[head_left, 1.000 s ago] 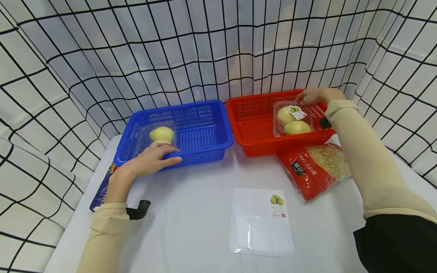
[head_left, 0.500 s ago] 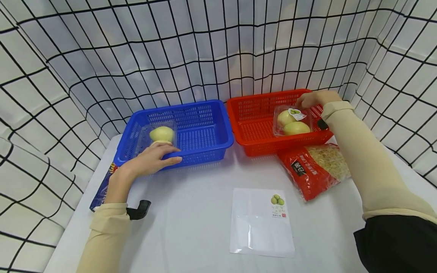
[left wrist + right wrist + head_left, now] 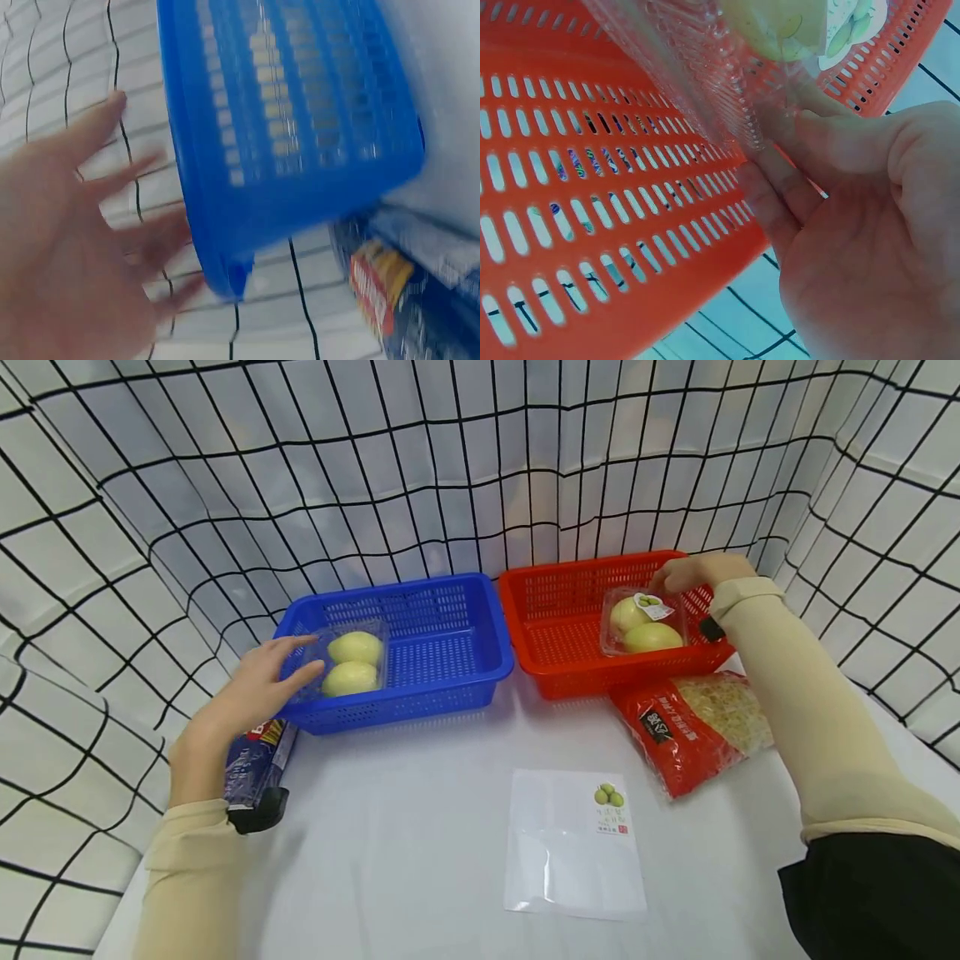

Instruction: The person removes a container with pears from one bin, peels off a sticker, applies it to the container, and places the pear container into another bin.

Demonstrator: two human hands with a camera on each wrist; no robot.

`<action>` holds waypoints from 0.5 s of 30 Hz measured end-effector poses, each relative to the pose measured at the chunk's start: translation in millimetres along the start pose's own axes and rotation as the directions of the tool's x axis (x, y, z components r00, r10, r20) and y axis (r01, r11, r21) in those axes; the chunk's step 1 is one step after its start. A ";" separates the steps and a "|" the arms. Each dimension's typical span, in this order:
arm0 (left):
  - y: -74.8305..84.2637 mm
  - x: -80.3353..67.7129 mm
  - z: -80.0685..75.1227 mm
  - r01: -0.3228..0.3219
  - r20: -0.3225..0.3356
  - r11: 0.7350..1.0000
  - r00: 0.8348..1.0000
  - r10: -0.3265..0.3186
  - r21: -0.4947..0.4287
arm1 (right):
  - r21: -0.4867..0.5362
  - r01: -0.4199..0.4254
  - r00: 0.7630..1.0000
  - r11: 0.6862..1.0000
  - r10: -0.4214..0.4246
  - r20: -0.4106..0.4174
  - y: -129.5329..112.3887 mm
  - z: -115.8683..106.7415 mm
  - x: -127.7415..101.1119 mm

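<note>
My left hand (image 3: 255,689) is beside the left end of the blue basket (image 3: 450,693), its fingers spread and holding nothing. In the left wrist view, the hand (image 3: 75,225) overlaps the basket's rim; contact is unclear. Inside that basket lies a clear plastic box (image 3: 385,652) with two yellow-green fruits (image 3: 352,678). Over the red basket (image 3: 555,685), my right hand (image 3: 690,573) grips the back right corner of another clear box (image 3: 604,631), which has two similar fruits and a label (image 3: 654,606). The right wrist view shows my fingers (image 3: 769,199) at the box's ridged edge (image 3: 724,82).
A red bag (image 3: 686,735) with pale contents lies before the red basket. Nearer is a white sheet (image 3: 573,852) with a fruit print. A dark blue package (image 3: 258,764) lies below the blue basket's left end. Black wire mesh (image 3: 480,485) surrounds the table.
My left hand has left the blue basket's front rim and moved left to its end, uncovering the second fruit and more of the blue package. The right hand stays at its box with little movement.
</note>
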State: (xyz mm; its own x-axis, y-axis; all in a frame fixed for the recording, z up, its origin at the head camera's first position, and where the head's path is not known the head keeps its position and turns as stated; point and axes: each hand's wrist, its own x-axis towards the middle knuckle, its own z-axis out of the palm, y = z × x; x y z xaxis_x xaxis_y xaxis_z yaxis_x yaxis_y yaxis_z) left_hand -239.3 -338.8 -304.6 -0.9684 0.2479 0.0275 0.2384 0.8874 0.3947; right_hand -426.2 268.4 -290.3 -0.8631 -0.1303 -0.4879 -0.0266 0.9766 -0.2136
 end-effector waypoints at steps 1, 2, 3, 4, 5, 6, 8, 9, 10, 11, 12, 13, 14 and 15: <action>-6.4 -2.0 -3.6 0.042 0.004 0.999 0.999 -0.042 0.003 | 0.002 -0.010 1.000 1.000 0.010 -0.002 -2.1 -0.4 -1.1; -12.4 -3.8 -6.1 0.085 0.021 0.996 0.996 -0.085 0.005 | -0.020 0.016 1.000 1.000 -0.016 0.000 -4.2 -0.8 -0.6; -17.6 -5.5 -8.0 0.125 0.055 0.992 0.991 -0.125 -0.001 | -0.027 0.025 1.000 0.999 -0.025 0.001 -6.6 -1.4 -1.3; -22.2 -6.5 -9.1 0.162 0.091 0.987 0.983 -0.161 -0.009 | -0.048 0.061 0.998 0.997 -0.061 -0.004 -9.7 -1.8 -2.0; -26.1 -7.1 -9.5 0.194 0.131 0.981 0.973 -0.190 -0.016 | -0.064 0.109 0.994 0.992 -0.109 -0.008 -13.5 -2.3 -2.7; -29.5 -7.3 -9.3 0.216 0.166 0.976 0.964 -0.209 -0.027 | -0.079 0.162 0.987 0.984 -0.163 -0.007 -18.3 -3.1 -3.0; -35.3 -7.0 -7.5 0.244 0.225 0.968 0.948 -0.223 -0.067 | -0.087 0.266 0.964 0.960 -0.267 0.002 -31.6 -5.1 -6.7; -37.9 -6.9 -6.7 0.254 0.247 0.963 0.942 -0.226 -0.087 | -0.063 0.283 0.959 0.957 -0.284 0.003 -40.3 -5.9 -10.6; -40.2 -6.9 -5.9 0.263 0.262 0.960 0.938 -0.229 -0.102 | -0.043 0.296 0.955 0.954 -0.296 0.008 -50.4 -6.4 -14.4; -42.4 -7.0 -5.2 0.260 0.268 0.958 0.938 -0.222 -0.118 | -0.030 0.309 0.951 0.951 -0.309 0.016 -61.7 -6.8 -17.2; -44.6 -7.3 -4.8 0.258 0.271 0.957 0.938 -0.216 -0.129 | -0.007 0.305 0.952 0.952 -0.305 0.025 -73.6 -6.2 -20.2; -46.3 -7.9 -4.4 0.256 0.272 0.956 0.939 -0.210 -0.144 | -0.008 0.312 0.950 0.950 -0.311 0.027 -86.3 -5.8 -22.3; -47.8 -8.8 -4.1 0.259 0.273 0.954 0.939 -0.211 -0.153 | -0.027 0.330 0.944 0.944 -0.329 0.024 -99.7 -5.1 -23.3; -49.2 -9.7 -3.9 0.259 0.271 0.953 0.939 -0.210 -0.157 | -0.044 0.348 0.937 0.936 -0.348 0.019 -114.2 -3.9 -23.7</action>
State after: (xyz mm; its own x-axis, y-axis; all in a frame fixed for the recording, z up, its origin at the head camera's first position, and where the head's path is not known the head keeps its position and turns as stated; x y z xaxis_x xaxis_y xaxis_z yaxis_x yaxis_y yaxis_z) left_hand -242.0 -386.4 -320.7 -0.9397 0.1516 -0.3065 -0.0352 0.8487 0.5277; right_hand -404.7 160.6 -251.1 -0.7902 -0.4651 -0.3991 -0.3477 0.8765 -0.3330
